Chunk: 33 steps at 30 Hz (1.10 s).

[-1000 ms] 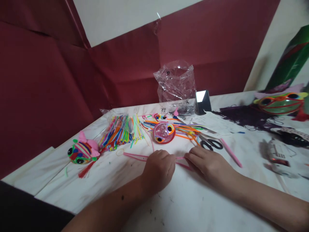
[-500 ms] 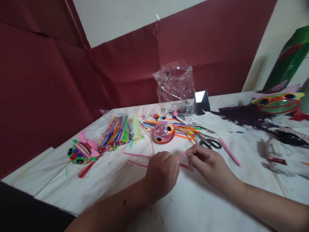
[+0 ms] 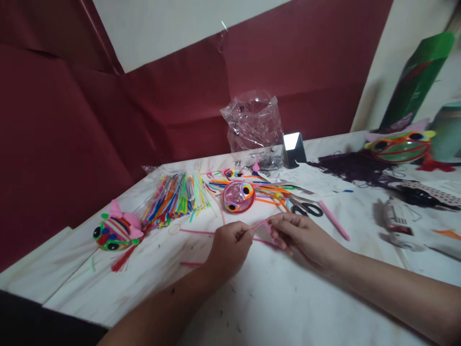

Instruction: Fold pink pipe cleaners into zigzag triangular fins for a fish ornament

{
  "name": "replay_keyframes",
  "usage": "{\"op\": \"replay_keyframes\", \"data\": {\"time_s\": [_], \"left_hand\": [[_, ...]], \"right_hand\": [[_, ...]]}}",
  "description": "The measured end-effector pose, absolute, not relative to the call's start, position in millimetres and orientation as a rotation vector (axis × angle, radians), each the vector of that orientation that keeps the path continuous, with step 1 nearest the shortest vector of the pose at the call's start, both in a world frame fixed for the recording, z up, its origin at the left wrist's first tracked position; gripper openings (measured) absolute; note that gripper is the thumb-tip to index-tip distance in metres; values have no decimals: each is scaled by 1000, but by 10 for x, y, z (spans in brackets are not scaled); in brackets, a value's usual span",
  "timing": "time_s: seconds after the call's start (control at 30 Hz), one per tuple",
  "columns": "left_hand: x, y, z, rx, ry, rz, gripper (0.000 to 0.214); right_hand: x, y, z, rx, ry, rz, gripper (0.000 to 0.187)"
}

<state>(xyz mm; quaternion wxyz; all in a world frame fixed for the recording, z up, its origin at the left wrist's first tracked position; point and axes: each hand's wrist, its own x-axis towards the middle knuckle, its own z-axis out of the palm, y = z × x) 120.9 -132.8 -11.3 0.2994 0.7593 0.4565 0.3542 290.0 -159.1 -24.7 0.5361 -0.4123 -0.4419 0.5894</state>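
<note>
My left hand (image 3: 232, 245) is closed, its fingertips pinching a pink pipe cleaner (image 3: 260, 224). Fingers of my right hand (image 3: 293, 234) close on the same pipe cleaner, which bends to a corner between the hands. Another pink length (image 3: 196, 232) runs along the table behind my left hand, and a short pink end pokes out at that hand's left. Just beyond the hands lies a round, clear pink-rimmed piece (image 3: 238, 198) with two googly eyes ringed in pipe cleaner. Black-handled scissors (image 3: 307, 208) rest behind my right hand.
Many coloured pipe cleaners (image 3: 176, 197) lie in a clear bag. A finished fish-like figure (image 3: 118, 230) sits at left, another (image 3: 399, 146) at far right. A glue gun (image 3: 398, 223) lies at right, a pink stick (image 3: 334, 221) beside the scissors. A clear plastic bag (image 3: 252, 122) stands behind.
The pink pipe cleaner between my hands has gone from a straight stretch to a bent corner. My left hand has turned and its pinch now shows. The view has shifted slightly.
</note>
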Motion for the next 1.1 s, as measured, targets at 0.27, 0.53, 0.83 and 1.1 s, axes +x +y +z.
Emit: {"op": "replay_keyframes", "data": {"time_s": [0.27, 0.53, 0.83, 1.1], "left_hand": [[1180, -1217, -157, 1759, 1091, 799, 22], [1164, -1231, -154, 1996, 1084, 880, 19], [1118, -1413, 107, 1712, 851, 1256, 17], [1153, -1369, 163, 1309, 824, 941, 21]], "right_hand": [[2912, -1599, -298, -966, -1124, 1604, 28], [2906, -1613, -302, -905, -1085, 1648, 26], [2921, -1638, -104, -777, -1148, 1488, 33], [2984, -1757, -1, -1111, -1411, 785, 33]]}}
